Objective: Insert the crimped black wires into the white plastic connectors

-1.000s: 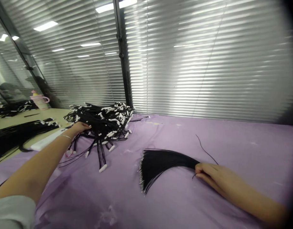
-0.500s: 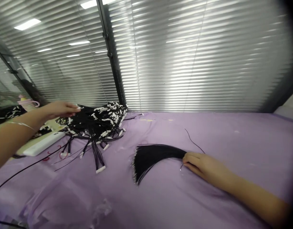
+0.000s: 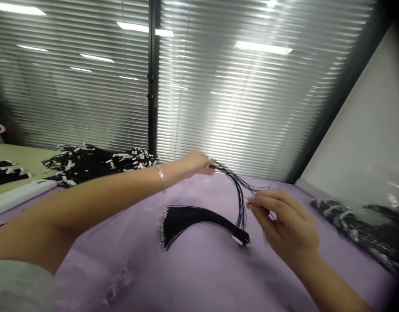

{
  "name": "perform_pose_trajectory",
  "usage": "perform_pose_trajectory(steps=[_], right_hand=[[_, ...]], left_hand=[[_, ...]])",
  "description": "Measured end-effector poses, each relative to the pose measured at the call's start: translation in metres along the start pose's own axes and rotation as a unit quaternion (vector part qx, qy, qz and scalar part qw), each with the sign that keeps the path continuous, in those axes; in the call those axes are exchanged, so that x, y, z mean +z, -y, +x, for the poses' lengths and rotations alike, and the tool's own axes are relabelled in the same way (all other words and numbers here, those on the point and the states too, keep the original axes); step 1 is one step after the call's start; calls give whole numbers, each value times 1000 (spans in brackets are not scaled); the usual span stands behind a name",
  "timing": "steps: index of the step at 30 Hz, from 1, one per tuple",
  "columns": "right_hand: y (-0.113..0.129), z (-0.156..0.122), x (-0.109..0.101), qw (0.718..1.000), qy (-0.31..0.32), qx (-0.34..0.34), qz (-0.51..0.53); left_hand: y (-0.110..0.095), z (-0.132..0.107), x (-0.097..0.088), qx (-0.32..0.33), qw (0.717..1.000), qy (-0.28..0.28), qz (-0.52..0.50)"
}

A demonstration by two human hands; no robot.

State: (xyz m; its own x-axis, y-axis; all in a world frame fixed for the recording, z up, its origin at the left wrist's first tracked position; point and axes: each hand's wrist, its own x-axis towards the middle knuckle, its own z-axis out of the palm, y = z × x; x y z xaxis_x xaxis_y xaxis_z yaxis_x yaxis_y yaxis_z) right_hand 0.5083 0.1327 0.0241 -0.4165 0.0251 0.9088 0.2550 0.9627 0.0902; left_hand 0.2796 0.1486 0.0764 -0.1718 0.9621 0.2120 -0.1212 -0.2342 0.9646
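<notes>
My left hand (image 3: 199,163) is closed on one end of a wire harness (image 3: 237,186), above the far part of the table. Its several black wires arch to the right and hang down, with a white connector (image 3: 237,240) at the lower end. A fanned bundle of black wires (image 3: 196,215) with metal-tipped ends lies on the purple cloth, its narrow end by that connector. My right hand (image 3: 286,221) is raised at the right, thumb and fingertips pinched on a thin wire whose tip glints. Loose wire ends pass close to its fingers.
At the left back lies a heap of black harnesses with white connectors (image 3: 98,162). A white oblong device (image 3: 24,195) is beside it. Clear plastic bags with dark contents (image 3: 358,225) line the right side. Window blinds (image 3: 219,108) stand behind the purple-covered table (image 3: 173,281).
My left hand has moved right from the heap, carrying a harness. My right hand has let go of the wire bundle and risen. The view has turned to the right.
</notes>
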Motion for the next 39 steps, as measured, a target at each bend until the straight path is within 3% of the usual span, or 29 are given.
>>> perform_pose_trajectory(steps=[2,4,7,10,13,16,20,23,30,39], right_hand=[[18,2,14,996,42,12,77],[23,-5,43,980,141,32,135],[13,-21,89,954,225,79,181],[3,-35,113,943,234,103,211],[5,-41,113,939,212,109,249],[12,-45,108,922,250,111,273],[17,-56,102,926,289,80,230],[16,-62,97,936,292,62,189],[8,-59,93,927,334,44,166],[13,-58,92,936,314,11,157]], left_hand=[[42,-29,-17,-79,997,-7,-15],[72,-65,-35,-134,990,-8,-35],[95,-107,-53,-194,979,-28,-58],[107,-129,-60,-220,971,-49,-82],[118,-141,-60,-225,965,-62,-120],[124,-146,-59,-268,941,-80,-190],[127,-146,-61,-264,928,-41,-260],[127,-145,-63,-263,933,-42,-243],[130,-144,-68,-327,918,-70,-211],[135,-147,-68,-290,940,-50,-174]])
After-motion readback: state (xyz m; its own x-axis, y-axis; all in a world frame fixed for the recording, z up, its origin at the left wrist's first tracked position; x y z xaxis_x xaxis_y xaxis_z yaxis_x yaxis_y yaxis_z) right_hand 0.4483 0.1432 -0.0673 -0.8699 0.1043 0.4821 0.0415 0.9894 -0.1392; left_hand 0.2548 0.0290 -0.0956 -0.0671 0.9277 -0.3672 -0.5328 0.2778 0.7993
